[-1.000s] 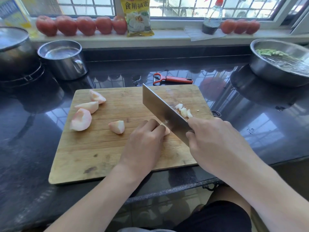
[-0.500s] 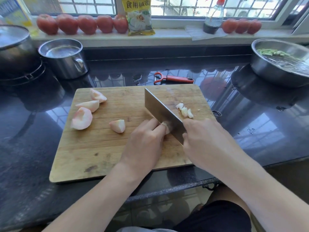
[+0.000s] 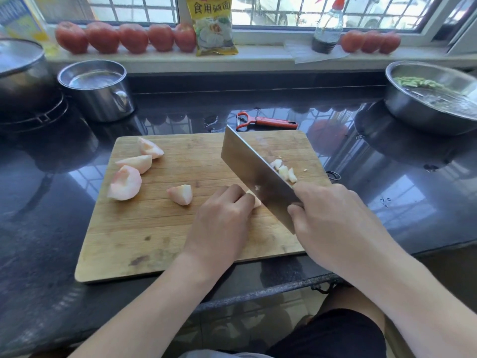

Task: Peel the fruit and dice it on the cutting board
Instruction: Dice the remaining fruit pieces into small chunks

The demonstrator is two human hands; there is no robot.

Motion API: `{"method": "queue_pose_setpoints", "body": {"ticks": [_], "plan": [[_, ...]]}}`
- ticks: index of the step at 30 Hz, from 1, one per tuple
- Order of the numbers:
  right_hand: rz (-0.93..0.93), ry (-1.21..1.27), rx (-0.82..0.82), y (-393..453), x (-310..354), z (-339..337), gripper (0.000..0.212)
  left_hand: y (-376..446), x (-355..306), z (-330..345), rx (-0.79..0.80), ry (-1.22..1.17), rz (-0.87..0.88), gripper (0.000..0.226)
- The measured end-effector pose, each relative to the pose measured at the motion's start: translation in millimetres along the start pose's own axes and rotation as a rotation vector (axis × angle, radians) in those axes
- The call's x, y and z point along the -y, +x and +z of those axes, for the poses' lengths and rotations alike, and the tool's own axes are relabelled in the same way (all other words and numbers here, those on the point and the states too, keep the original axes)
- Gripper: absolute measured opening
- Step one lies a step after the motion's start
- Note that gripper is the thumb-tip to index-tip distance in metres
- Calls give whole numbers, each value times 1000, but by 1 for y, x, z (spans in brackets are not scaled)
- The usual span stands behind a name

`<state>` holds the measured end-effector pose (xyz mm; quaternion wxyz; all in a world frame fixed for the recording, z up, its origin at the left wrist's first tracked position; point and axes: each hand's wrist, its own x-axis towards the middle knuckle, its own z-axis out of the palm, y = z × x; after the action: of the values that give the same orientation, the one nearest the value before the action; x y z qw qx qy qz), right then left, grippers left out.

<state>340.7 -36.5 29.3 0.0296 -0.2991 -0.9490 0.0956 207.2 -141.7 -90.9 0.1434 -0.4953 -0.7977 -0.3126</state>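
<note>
From the head camera, a wooden cutting board (image 3: pixel 160 228) lies on a dark glossy counter (image 3: pixel 46 228); the right hand (image 3: pixel 333 218) has its fingers curled round the handle end of a broad cleaver (image 3: pixel 254 174), whose blade slants across the board's middle; the left hand (image 3: pixel 222 220), fingers bent, pins a small pale fruit piece (image 3: pixel 254 200) against the board, the piece touching the blade's near face and mostly hidden by the fingers; just beyond the blade sits a little cluster of diced bits (image 3: pixel 284 170); one peeled wedge (image 3: pixel 180 193) rests near the left hand, and three larger peeled chunks (image 3: pixel 134 169) lie together at the board's far left; a red-handled peeler (image 3: pixel 265 121) lies on the counter just behind the board; a steel pot (image 3: pixel 98 89) stands at the far left, a steel bowl (image 3: pixel 433 104) holding green vegetables at the far right; tomatoes (image 3: pixel 126 37) line the windowsill beside a yellow packet (image 3: pixel 213 24) and a dark bottle (image 3: pixel 326 34).
</note>
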Motion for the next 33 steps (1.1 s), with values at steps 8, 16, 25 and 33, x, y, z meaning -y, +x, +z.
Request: {"method": "queue_pose_setpoints", "body": {"ticks": [8, 16, 25, 33], "plan": [[2, -60, 37, -1, 6, -5, 31, 2, 0, -1, 9, -3, -22, 22], [24, -77, 154, 16, 13, 2, 15, 4, -5, -7, -42, -68, 9, 31], [12, -22, 45, 11, 8, -2, 27, 1, -1, -1, -32, -13, -6, 26], [-31, -105, 25, -1, 12, -4, 19, 1, -2, -1, -26, -7, 3, 19]]}}
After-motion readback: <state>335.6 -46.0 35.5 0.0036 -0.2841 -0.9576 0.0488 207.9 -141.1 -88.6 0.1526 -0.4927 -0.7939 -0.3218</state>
